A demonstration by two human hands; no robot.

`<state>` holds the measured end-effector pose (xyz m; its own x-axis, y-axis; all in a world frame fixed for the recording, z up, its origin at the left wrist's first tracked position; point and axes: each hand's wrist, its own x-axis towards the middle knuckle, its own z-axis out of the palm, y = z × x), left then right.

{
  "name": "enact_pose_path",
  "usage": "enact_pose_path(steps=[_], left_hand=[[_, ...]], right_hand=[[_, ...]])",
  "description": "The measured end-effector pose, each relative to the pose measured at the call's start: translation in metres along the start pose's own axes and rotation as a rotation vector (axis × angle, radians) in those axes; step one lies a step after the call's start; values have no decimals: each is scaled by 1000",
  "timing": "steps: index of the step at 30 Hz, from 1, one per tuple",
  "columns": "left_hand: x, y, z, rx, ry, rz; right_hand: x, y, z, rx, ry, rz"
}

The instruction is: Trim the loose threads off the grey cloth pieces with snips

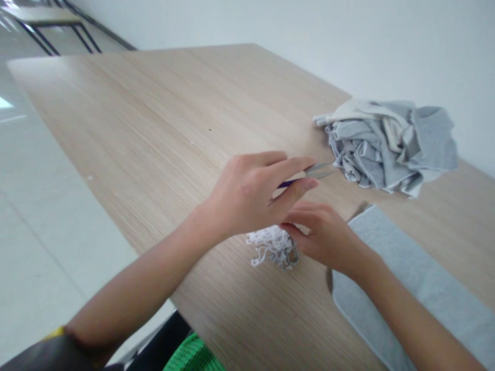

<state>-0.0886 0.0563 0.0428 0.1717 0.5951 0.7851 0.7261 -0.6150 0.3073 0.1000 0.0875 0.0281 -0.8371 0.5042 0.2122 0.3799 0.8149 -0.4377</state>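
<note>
My left hand is closed around a pair of thread snips. Their metal blades point right, and a dark purple part of the handle shows between thumb and fingers. Just below and to the right, my right hand has its fingers drawn together. Its fingertips are partly hidden behind the left hand, so whatever they may hold cannot be made out. A small heap of white and grey thread scraps lies on the table by the right fingertips. Under my right forearm a flat grey knit fabric piece is spread out.
A crumpled pile of grey cloth pieces sits at the right of the wooden table, near the white wall. Green mesh shows below the table's near edge. Another table stands at the far left.
</note>
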Motion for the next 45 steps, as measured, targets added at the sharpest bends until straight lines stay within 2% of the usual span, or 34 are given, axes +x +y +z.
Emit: enact_pose_path(steps=[5,7,9,11,14,17,18,20,21,23,25,26,29,31,34,37,40,45], left_hand=[[0,-1,1,47,-22,-8],[0,-3,2,45,-29,2],[0,-4,4,45,-28,18],[-1,-4,6,49,-21,23],[-2,-3,8,65,-10,27],[-3,-2,10,66,-25,57],[-4,-1,11,63,-34,70],[-5,1,11,58,-64,81],[-5,1,11,57,-82,81],[-5,0,12,59,-114,78],[-5,-2,15,58,-133,82],[-5,-4,16,52,-128,93],[-6,-8,22,12,-129,102],[-7,-10,24,8,-147,73],[-8,-9,23,26,-180,33],[-9,-8,21,27,-194,25],[-9,-8,19,33,-195,36],[-9,-8,19,-42,-176,11]], right_hand=[[-9,-6,-20,-148,162,-115],[-24,-10,-35,-222,222,-92],[-51,-14,-49,-318,259,-5],[-89,-16,-58,-406,283,127],[-168,-6,-64,-479,282,326],[-260,20,-74,-640,149,521],[-290,31,-80,-688,154,592],[-342,51,-94,-690,258,777],[-362,60,-100,-665,309,888],[-388,74,-106,-562,327,1063],[-392,85,-102,-441,298,1128],[-387,88,-97,-398,286,1112],[-351,88,-76,-428,300,928],[-319,77,-63,-582,328,777],[-274,50,-46,-817,296,646],[-243,29,-31,-744,178,518],[-228,22,-17,-616,86,455],[-232,29,-4,-630,202,419]])
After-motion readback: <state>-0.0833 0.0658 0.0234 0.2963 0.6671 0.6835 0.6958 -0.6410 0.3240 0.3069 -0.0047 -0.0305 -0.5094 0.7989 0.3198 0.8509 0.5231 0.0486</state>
